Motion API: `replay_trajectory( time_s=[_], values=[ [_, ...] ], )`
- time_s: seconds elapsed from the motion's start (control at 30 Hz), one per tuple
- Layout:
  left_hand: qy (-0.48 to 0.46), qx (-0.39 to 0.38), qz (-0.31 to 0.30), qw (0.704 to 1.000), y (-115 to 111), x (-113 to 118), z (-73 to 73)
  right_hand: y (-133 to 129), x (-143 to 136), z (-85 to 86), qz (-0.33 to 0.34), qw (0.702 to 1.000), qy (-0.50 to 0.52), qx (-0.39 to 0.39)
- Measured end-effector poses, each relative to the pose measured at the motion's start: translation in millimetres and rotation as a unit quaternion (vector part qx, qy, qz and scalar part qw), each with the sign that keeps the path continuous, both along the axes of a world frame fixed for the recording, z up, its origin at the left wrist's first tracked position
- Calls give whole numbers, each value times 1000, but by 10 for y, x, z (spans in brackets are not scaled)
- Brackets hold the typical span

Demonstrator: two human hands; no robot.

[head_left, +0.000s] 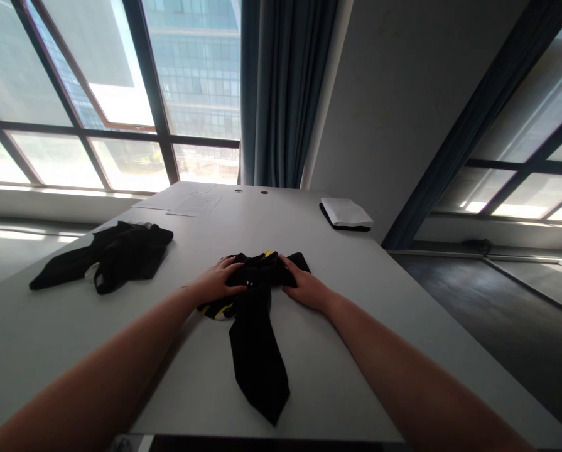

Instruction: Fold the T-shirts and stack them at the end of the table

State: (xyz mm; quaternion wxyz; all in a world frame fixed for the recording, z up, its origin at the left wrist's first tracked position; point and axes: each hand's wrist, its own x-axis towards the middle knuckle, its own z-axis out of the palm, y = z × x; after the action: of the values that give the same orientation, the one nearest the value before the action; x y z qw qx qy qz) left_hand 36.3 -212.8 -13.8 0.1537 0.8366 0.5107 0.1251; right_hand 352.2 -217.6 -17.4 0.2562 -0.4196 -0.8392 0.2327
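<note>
A bunched black garment [257, 271] lies on the white table straight in front of me, with yellow patches showing at its top and lower left. From it a long black strip of cloth [259, 358] with a pointed end runs toward me. My left hand [219, 278] grips the left side of the bundle, fingers over the top and thumb on the near side. On the right side my right hand [304, 285] holds the cloth between fingers and thumb. Some fingertips are hidden in the folds.
Another crumpled black garment [120, 251] lies on the left of the white table [337, 364]. A folded white and black cloth [346, 213] sits near the right edge. Thin paper sheets [193, 202] lie toward the far left, near two round holes in the tabletop.
</note>
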Motion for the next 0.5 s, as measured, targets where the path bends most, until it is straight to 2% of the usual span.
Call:
replay_trajectory(
  time_s=[0.1,0.23,0.33,0.43,0.5],
  values=[
    [-32,-14,-35,999,-3,-5,-3,30,20,5,-9,998,60,29],
    [-90,-36,-131,987,-83,29,81,14,29,43,-46,987,124,88],
    [-119,-87,-197,969,-166,78,202,-25,13,61,-50,988,132,59],
    [-128,-116,-202,964,-212,122,287,-44,4,63,28,995,94,-13],
    [-113,-96,-183,972,-211,128,295,-53,4,82,97,991,62,-67]
  ],
)
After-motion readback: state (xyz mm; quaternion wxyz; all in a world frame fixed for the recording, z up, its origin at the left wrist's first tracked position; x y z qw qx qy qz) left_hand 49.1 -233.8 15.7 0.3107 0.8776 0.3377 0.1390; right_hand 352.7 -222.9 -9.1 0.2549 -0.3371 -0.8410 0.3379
